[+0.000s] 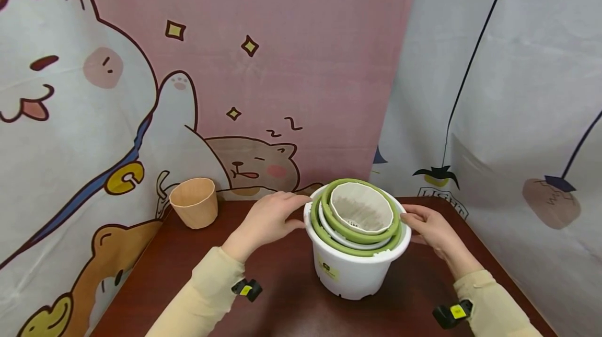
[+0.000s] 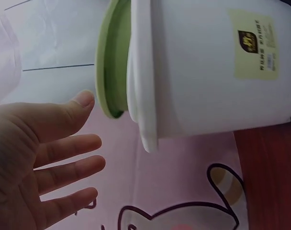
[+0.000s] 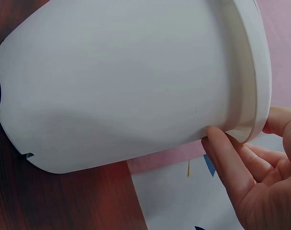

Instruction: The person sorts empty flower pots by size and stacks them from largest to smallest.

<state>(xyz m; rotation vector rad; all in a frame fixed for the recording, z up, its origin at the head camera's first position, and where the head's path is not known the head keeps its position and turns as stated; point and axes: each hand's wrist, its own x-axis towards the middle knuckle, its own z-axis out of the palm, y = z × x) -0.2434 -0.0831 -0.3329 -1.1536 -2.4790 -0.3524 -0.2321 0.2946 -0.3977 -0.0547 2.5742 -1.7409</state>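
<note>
A large white flower pot (image 1: 350,271) stands upright on the table, a yellowish label on its side. Nested in it are more pots: green-rimmed ones (image 1: 359,235), a white rim between them, and a small white pot (image 1: 364,201) innermost with a speckled bottom. At the pot's right edge my right hand (image 1: 435,230) pinches the rim, fingers under the lip (image 3: 253,86) and thumb over it. My left hand (image 1: 268,219) is at the left side of the rim; in the left wrist view its fingers (image 2: 71,151) are spread, with a gap to the pot.
To the back left of the dark red table (image 1: 263,305) stands a peach-coloured pot (image 1: 194,206), its mouth facing up. Printed cloth walls (image 1: 320,65) with cartoon animals rise behind and at both sides. A black wrist camera (image 1: 246,290) sits on each sleeve.
</note>
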